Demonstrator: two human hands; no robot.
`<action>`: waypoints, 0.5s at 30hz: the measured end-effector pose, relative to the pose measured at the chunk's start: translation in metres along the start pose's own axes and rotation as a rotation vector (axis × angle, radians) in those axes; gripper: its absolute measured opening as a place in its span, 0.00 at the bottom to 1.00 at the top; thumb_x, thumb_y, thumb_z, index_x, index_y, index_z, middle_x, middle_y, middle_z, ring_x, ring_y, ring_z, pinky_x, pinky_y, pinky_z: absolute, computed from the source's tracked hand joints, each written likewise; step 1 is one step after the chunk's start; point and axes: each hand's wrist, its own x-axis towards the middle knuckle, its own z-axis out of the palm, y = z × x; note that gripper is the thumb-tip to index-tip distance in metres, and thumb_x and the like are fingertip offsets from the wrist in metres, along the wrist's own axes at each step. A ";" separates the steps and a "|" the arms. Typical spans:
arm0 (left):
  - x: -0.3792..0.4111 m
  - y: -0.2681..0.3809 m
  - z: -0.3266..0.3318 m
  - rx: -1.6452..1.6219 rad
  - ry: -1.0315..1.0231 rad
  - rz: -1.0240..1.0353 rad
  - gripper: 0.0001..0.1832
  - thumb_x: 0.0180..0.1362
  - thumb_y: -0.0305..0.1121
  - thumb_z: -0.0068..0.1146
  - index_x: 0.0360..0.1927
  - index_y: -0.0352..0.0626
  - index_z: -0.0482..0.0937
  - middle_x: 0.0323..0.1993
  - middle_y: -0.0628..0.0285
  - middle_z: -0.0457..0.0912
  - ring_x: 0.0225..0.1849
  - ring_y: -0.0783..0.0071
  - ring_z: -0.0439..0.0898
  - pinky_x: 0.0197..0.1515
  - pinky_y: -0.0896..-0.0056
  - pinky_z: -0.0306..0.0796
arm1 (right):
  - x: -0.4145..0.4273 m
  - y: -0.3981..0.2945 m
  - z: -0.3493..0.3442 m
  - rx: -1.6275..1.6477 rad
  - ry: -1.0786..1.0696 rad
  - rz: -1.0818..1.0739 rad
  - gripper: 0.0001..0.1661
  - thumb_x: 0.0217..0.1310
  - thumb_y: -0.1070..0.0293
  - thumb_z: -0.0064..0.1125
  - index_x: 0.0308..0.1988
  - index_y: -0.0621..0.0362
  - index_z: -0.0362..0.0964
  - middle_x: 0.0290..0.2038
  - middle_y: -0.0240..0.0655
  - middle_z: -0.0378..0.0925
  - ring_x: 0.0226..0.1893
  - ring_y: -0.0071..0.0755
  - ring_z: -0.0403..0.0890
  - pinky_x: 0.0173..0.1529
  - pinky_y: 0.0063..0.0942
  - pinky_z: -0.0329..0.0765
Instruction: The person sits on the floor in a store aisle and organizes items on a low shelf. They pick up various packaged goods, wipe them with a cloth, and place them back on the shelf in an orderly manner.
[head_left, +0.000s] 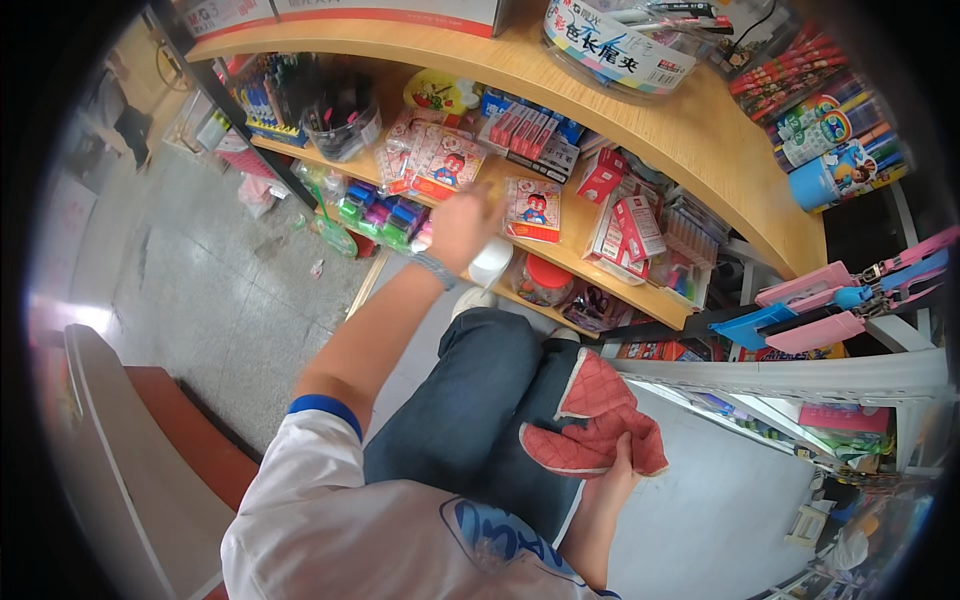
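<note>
My left hand (463, 223), blurred and with a grey band on the wrist, reaches over the lower wooden shelf (491, 196). It hovers between a pile of cartoon-printed packets (448, 161) and a single similar packet (533, 210) to its right. Whether its fingers hold anything is not clear. By my right knee, my right hand (613, 480) grips a red quilted cloth (600, 431) with pale edging. The cloth hangs in folds over my dark trousers (480, 390).
A clear tub of pens (341, 124) and small red-and-white boxes (630, 225) share the shelf. Beneath it are a white round container (491, 261) and a red-lidded jar (547, 274). Badge holders (806, 307) hang at right. A person (124, 112) is at far left.
</note>
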 end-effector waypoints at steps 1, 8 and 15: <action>-0.001 0.014 0.001 0.058 -0.148 -0.041 0.20 0.49 0.41 0.58 0.39 0.35 0.73 0.24 0.48 0.78 0.25 0.52 0.78 0.27 0.57 0.71 | 0.001 -0.002 0.000 0.012 -0.015 0.010 0.16 0.58 0.73 0.52 0.48 0.60 0.64 0.47 0.37 0.70 0.46 0.33 0.74 0.48 0.33 0.73; -0.017 0.004 0.026 -0.032 -0.078 -0.089 0.27 0.49 0.41 0.58 0.48 0.31 0.71 0.17 0.53 0.76 0.20 0.61 0.77 0.23 0.62 0.69 | -0.004 -0.005 -0.003 0.044 -0.032 0.011 0.19 0.59 0.72 0.52 0.51 0.61 0.63 0.47 0.38 0.70 0.48 0.33 0.72 0.51 0.32 0.70; -0.128 0.058 -0.026 -0.664 -0.059 -0.187 0.22 0.43 0.26 0.60 0.46 0.37 0.75 0.16 0.62 0.65 0.19 0.76 0.65 0.23 0.75 0.63 | -0.008 0.001 0.029 -0.686 -0.614 -0.809 0.40 0.50 0.51 0.62 0.58 0.59 0.58 0.56 0.45 0.63 0.52 0.50 0.69 0.60 0.43 0.58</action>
